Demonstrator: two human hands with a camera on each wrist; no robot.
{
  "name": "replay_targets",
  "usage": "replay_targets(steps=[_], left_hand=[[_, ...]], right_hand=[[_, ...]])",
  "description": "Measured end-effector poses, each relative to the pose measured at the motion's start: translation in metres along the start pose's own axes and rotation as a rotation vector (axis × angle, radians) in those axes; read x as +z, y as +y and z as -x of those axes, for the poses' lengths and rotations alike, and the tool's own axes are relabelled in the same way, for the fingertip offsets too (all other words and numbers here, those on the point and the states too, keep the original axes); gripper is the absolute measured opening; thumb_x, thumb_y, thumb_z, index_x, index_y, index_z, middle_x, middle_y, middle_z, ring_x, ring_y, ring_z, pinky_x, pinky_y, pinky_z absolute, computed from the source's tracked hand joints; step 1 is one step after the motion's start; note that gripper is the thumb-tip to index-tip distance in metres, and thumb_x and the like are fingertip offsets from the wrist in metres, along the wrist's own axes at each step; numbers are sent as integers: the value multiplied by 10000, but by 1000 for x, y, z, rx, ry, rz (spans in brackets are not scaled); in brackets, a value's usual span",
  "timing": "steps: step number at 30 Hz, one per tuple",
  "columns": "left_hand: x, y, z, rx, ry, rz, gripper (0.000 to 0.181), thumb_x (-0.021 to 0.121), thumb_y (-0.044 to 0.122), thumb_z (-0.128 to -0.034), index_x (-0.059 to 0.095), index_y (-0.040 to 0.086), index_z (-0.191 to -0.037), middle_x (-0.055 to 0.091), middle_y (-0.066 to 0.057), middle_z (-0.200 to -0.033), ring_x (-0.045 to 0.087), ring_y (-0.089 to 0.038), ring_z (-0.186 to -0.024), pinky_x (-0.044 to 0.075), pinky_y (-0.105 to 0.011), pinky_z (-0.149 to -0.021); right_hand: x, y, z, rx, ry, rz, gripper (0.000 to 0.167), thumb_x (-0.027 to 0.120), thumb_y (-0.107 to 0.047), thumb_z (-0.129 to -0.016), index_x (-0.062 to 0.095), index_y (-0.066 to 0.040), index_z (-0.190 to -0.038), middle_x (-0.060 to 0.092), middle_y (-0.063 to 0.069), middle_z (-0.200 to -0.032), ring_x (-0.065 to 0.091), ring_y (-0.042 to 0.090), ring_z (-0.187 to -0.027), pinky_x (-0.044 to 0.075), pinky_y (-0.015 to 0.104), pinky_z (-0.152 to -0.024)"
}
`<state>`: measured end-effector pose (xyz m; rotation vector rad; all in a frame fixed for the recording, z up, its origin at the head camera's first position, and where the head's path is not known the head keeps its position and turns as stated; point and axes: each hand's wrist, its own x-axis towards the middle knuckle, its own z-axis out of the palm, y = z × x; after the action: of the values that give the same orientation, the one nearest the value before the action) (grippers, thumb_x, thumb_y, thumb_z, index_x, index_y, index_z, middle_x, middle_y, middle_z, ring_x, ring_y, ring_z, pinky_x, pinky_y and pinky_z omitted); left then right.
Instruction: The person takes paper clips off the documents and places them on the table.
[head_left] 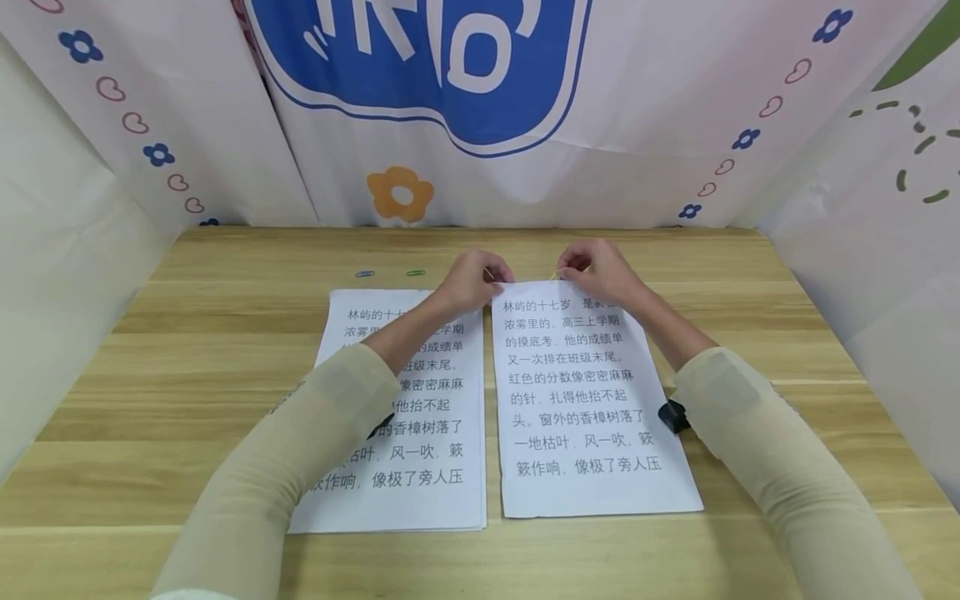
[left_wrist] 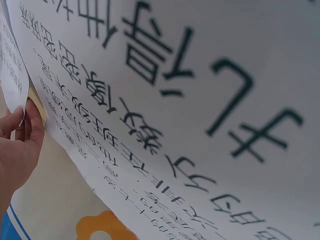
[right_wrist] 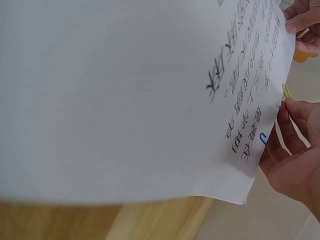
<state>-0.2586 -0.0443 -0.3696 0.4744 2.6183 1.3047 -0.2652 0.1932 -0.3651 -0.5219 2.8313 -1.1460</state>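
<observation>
My left hand pinches the top-left corner of the right-hand printed sheet; in the left wrist view the hand grips that corner between thumb and fingers. At the sheet's top edge, my right hand pinches a yellow paper clip, its loop poking past the fingertips. A small blue curved piece, perhaps another clip, shows on the paper beside the right fingers. Whether the yellow clip is over the paper's edge I cannot tell. To the left lies a stack of printed sheets, partly covered by my left forearm.
A blue paper clip and a green paper clip lie behind the left stack. The wooden table meets a white printed backdrop at its far edge. Black wrist-camera parts show by the right forearm.
</observation>
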Motion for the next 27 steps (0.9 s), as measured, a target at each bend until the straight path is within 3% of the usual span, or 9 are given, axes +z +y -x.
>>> replay_targets(steps=[9, 18, 27], left_hand=[[1, 0, -1, -3, -5, -4, 194, 620, -140, -934, 740, -8, -1012, 655, -127, -992, 594, -238, -931, 546, -270, -781], [1, -1, 0, 6, -5, 1, 199, 617, -143, -929, 736, -9, -1014, 654, -127, -992, 596, -237, -926, 553, -272, -781], [0, 0, -1, 6, 3, 2, 194, 617, -141, -932, 735, -12, -1016, 652, -127, -993, 593, -239, -928, 549, -272, -776]], right_hand=[[-2, -2, 0, 4, 1, 18, 72, 675, -7, -964, 730, 13, -1006, 691, 151, -949, 614, 266, -883, 501, 327, -776], [0, 1, 1, -23, 23, 20, 66, 677, -7, -968, 735, 13, -993, 699, 149, -934, 620, 268, -877, 494, 334, -780], [0, 1, 0, 52, 65, -43, 92, 661, -39, -982, 733, 15, -999, 702, 152, -931, 613, 263, -878, 484, 305, -765]])
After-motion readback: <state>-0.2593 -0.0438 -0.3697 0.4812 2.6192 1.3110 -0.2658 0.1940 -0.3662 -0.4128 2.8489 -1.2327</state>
